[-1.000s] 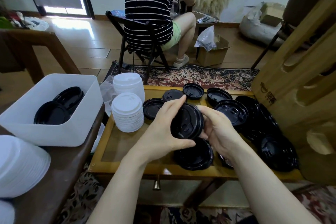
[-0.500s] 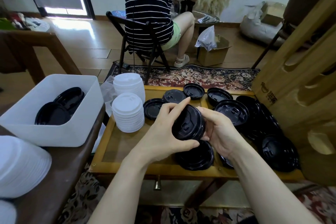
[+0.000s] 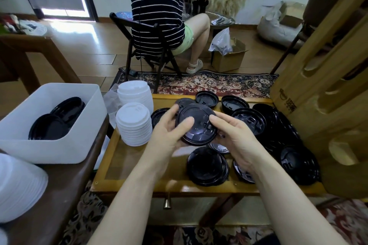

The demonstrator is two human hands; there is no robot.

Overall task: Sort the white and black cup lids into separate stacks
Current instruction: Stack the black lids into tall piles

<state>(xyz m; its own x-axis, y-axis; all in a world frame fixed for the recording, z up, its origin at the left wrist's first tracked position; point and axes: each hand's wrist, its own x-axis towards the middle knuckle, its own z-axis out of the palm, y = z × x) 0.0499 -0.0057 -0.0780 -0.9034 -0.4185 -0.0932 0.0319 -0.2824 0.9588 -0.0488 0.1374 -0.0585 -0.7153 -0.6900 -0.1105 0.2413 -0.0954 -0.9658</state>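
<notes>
I can make out only one printed mark: a dark logo on the side of the wooden rack (image 3: 318,93) at the right edge of the table. It has a line of small script above some blocky characters, but from my view it is too small and skewed to read. The black lid (image 3: 196,124) held in both hands shows raised moulding, none of it legible to me.
</notes>
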